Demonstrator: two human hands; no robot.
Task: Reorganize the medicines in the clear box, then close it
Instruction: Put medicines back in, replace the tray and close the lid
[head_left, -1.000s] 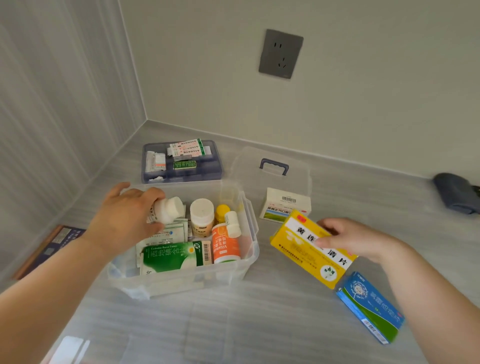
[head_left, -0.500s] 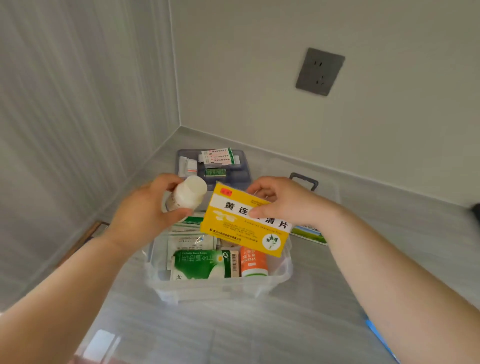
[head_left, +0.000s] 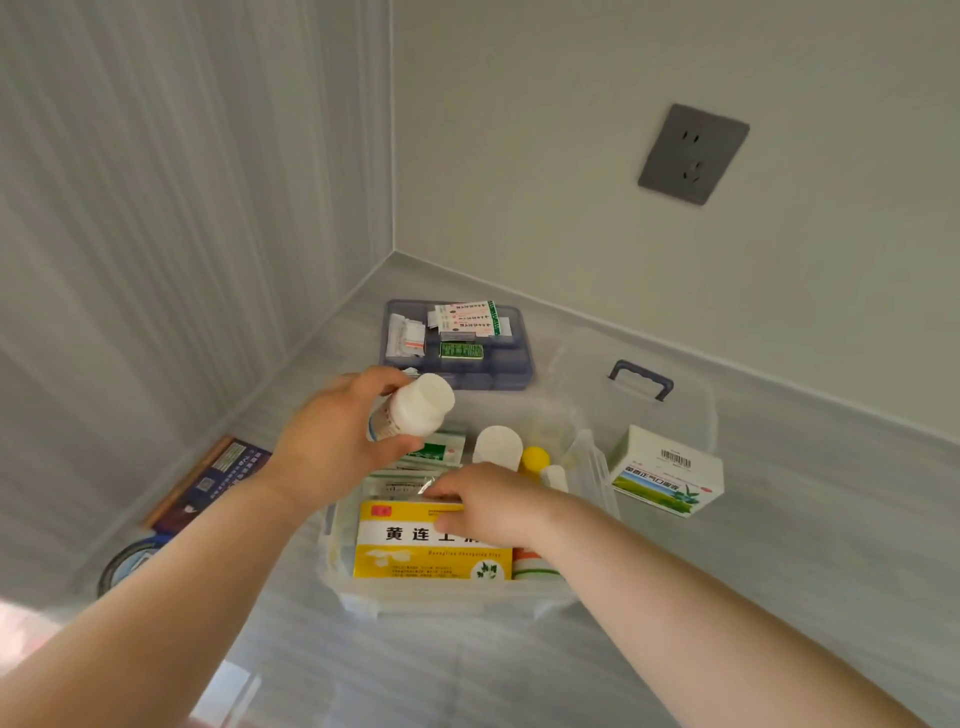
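The clear box (head_left: 457, 597) stands open on the grey counter. A yellow medicine carton (head_left: 415, 551) lies flat inside at the front, with my right hand (head_left: 493, 501) resting on its top edge. My left hand (head_left: 337, 441) holds a white bottle (head_left: 415, 408) tilted above the box's back left. Inside stand another white-capped bottle (head_left: 497, 446) and a yellow-capped one (head_left: 535, 460), with green and white sachets (head_left: 436, 452) behind the carton. An orange tube (head_left: 532, 564) shows under my right wrist. The clear lid (head_left: 639, 384) with a blue handle lies behind.
A blue-tinted tray (head_left: 457, 343) with small packets sits near the corner. A white and green carton (head_left: 667, 475) rests right of the box on the lid. A dark booklet (head_left: 218, 480) lies at the left by the wall. Walls close in left and behind.
My right hand has lowered the yellow carton from above the box down into its front, over the green carton. My left hand keeps the white bottle raised. The view shifted left.
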